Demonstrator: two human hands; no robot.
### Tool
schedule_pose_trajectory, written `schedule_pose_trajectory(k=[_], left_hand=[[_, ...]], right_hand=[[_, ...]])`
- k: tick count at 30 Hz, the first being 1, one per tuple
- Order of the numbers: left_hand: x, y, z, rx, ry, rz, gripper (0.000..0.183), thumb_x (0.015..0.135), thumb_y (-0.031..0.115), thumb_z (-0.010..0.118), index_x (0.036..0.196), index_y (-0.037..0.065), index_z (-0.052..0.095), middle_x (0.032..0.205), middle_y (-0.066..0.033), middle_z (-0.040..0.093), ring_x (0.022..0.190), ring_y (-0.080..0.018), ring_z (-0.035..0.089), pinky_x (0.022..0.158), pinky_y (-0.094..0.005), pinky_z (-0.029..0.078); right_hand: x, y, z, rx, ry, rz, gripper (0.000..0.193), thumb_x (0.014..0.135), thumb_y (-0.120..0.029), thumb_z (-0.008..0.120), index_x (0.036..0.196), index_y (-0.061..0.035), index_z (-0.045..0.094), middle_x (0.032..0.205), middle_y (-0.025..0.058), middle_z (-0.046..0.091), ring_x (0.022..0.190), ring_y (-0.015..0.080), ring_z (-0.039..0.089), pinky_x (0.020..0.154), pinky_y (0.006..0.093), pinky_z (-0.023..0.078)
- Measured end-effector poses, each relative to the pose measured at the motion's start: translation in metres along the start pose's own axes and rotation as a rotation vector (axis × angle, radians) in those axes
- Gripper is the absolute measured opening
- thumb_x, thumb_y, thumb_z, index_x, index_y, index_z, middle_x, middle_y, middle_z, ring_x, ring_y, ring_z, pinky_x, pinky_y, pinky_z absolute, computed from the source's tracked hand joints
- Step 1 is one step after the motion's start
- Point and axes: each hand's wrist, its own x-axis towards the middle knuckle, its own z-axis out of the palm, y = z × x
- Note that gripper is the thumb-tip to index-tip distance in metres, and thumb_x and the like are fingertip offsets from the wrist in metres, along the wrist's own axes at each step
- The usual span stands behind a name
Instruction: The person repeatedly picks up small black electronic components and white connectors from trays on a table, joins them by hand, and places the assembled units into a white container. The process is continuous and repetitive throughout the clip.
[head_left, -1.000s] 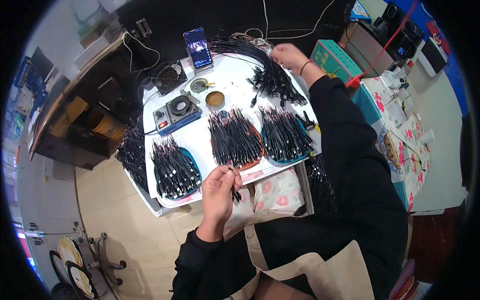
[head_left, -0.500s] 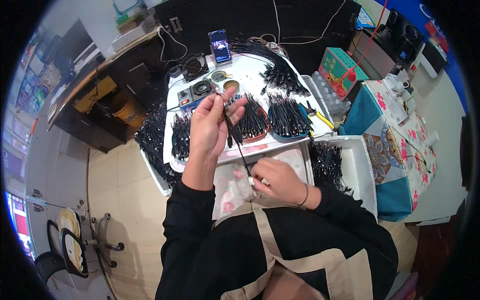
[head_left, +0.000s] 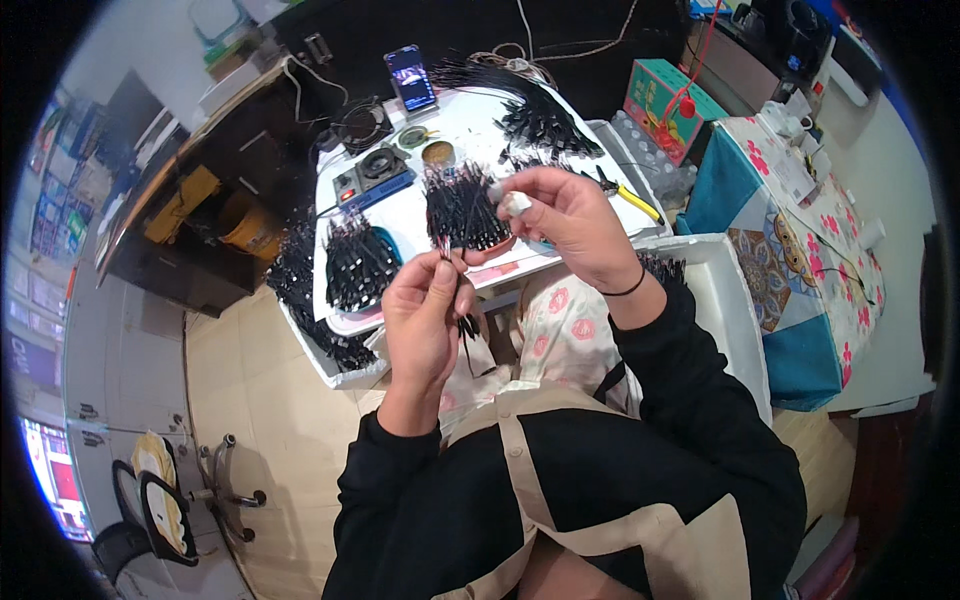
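My left hand [head_left: 428,312] is closed on a few short black cables [head_left: 467,326], whose ends stick out above and below the fingers. It is just in front of the white table's near edge. My right hand [head_left: 572,222] is raised over the table's front right, its fingers bent and its thumb and a fingertip wrapped in white. Whether those fingertips pinch anything is too small to make out. Close to them lies a dense bundle of black cables [head_left: 463,208] in an orange-rimmed tray [head_left: 497,250]. Another tray behind the right hand is mostly hidden.
More cables [head_left: 358,265] fill a tray at the left, and a loose heap [head_left: 548,125] lies at the back. A small grey device [head_left: 378,172], a round tin [head_left: 438,153], a phone [head_left: 411,78] and yellow-handled pliers [head_left: 637,202] share the table. White foam boxes [head_left: 722,290] flank it.
My left hand has come down and nearer, still holding cables. My right hand has risen from my lap to above the table and let go of the cable's lower end. The view has shifted slightly.
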Motion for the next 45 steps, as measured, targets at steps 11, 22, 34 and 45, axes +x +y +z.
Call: schedule_pose_trajectory(k=[11, 22, 34, 45], left_hand=[[0.064, -0.013, 0.009, 0.164, 0.019, -0.039, 0.018, 0.096, 0.008, 0.055, 0.106, -0.006, 0.059, 0.088, -0.0140, 0.067, 0.068, -0.0179, 0.066, 0.058, -0.0243, 0.050], [-0.029, -0.019, 0.005, 0.142, -0.048, 0.006, 0.019, 0.095, 0.005, 0.055, 0.109, -0.007, 0.060, 0.078, -0.0113, 0.065, 0.053, -0.0041, 0.042, 0.049, -0.0177, 0.033], [-0.043, -0.014, 0.008, 0.018, -0.066, -0.064, 0.017, 0.095, 0.006, 0.055, 0.103, -0.008, 0.061, 0.075, -0.0088, 0.062, 0.052, -0.0043, 0.040, 0.049, -0.0177, 0.032], [-0.007, -0.030, -0.021, 0.023, 0.005, -0.107, 0.016, 0.094, 0.005, 0.055, 0.101, -0.009, 0.059, 0.075, -0.0123, 0.062, 0.052, -0.0052, 0.040, 0.046, -0.0170, 0.029]], right_hand=[[0.032, 0.004, 0.004, -0.199, 0.129, 0.004, 0.008, 0.087, -0.001, 0.064, 0.093, 0.0045, 0.062, 0.080, 0.0050, 0.065, 0.073, 0.0074, 0.063, 0.063, 0.0203, 0.050], [-0.054, 0.012, 0.036, -0.220, 0.114, -0.016, 0.011, 0.087, -0.001, 0.065, 0.096, 0.0045, 0.063, 0.087, 0.0050, 0.065, 0.078, 0.0082, 0.061, 0.069, 0.0208, 0.049], [-0.062, 0.029, 0.046, 0.210, 0.000, -0.034, 0.009, 0.090, -0.005, 0.062, 0.096, -0.0004, 0.057, 0.092, 0.0055, 0.060, 0.082, 0.0114, 0.059, 0.075, 0.0249, 0.048], [-0.027, 0.053, 0.024, 0.175, 0.035, 0.151, 0.018, 0.089, -0.002, 0.061, 0.107, 0.0021, 0.057, 0.097, 0.0062, 0.062, 0.086, 0.0106, 0.061, 0.076, 0.0239, 0.050]])
